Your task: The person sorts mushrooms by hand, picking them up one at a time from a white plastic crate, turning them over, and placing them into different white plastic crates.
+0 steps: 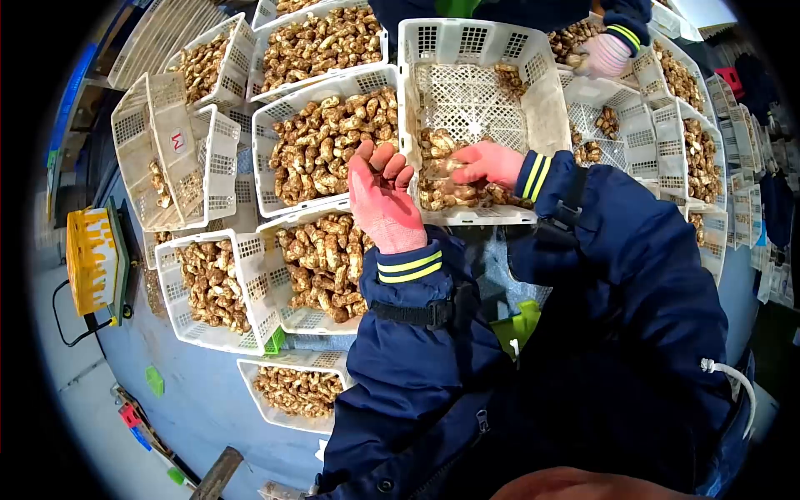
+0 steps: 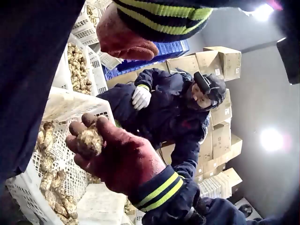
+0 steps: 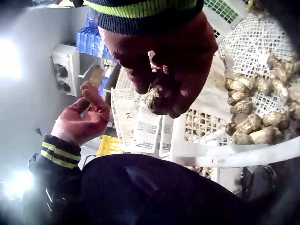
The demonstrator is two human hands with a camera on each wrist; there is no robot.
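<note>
My right hand (image 1: 490, 165) is over the near part of a white plastic crate (image 1: 467, 218). Its fingers grip a knobbly brown-and-white mushroom (image 2: 89, 142), which the right wrist view shows below the fingertips. Several loose mushrooms (image 1: 437, 193) lie in the near left part of this crate, and a small heap (image 1: 510, 79) sits in its far right corner. Palm turned up, my left hand (image 1: 385, 196) is just left of the crate with its fingers loosely bent. Nothing shows in that palm in the head view.
Crates filled with mushrooms (image 1: 329, 142) stand to the left, and more crates (image 1: 621, 142) to the right. Across from me, another person's gloved hand (image 1: 604, 56) reaches over a crate. A yellow-and-white box (image 1: 92, 260) stands on a cart at far left. Cardboard boxes (image 2: 218, 140) are stacked behind that person.
</note>
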